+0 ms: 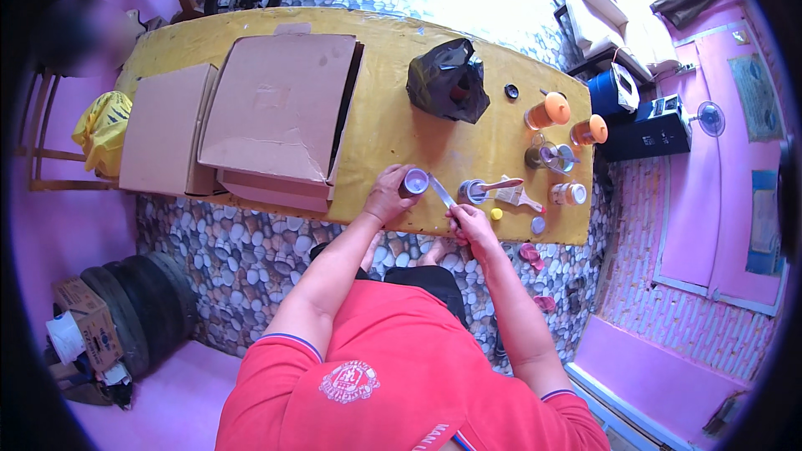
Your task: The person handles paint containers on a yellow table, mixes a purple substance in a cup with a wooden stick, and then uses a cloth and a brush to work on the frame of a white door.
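At the table's near edge, my left hand [387, 195] is closed around a small open can [414, 183] with purplish-grey contents. My right hand [470, 223] grips a narrow, pale flat-bladed tool [441, 192]; its tip is close to the can's rim, and I cannot tell whether they touch. Just right of it stands a second open tin [472, 193], with a wooden-handled brush [504, 184] across its top. Beside that lies a wide paintbrush [520, 199] with pale bristles. A small yellow cap [497, 214] sits near my right hand, and a round lid [538, 225] farther right.
Large cardboard boxes [276, 104] fill the left of the yellow-covered table [380, 129]. A black plastic bag [449, 81] stands behind my hands. Orange-lidded jars [548, 111], a glass mug [545, 153] and a white-lidded jar [568, 194] are on the right.
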A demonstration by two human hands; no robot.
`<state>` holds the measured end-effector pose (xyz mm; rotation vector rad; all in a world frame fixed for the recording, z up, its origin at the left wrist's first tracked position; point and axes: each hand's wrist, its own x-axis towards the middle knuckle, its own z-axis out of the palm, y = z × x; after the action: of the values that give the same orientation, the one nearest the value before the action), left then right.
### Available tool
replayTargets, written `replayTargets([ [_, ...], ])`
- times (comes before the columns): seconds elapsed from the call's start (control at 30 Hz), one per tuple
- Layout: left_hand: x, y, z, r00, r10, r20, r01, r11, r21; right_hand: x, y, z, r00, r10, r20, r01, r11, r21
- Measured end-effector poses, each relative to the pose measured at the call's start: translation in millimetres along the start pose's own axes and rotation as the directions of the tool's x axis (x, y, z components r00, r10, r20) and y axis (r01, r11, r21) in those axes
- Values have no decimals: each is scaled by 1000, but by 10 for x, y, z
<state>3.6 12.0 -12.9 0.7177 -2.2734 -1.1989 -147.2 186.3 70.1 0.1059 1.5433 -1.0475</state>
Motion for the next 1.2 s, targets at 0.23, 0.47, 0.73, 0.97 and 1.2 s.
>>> replayTargets([
  [0.23,80,-15,-70,996,-2,94,4,1000,-25,182,84,-146,945,-326,0,304,883,-356],
  [0.47,46,63,45,997,-54,47,55,998,-8,93,148,30,704,-710,-1,470,467,-749],
  [0.73,48,7,73,1000,12,-1,-11,999,38,114,34,-63,711,-703,11,466,461,-755],
  [0.97,87,-139,21,996,-34,78,36,999,-22,109,-111,-126,984,-148,102,167,961,-221],
  [1.2,218,-105,-103,972,-6,234,11,1000,-22,401,127,-154,901,-429,64,415,810,-414],
])
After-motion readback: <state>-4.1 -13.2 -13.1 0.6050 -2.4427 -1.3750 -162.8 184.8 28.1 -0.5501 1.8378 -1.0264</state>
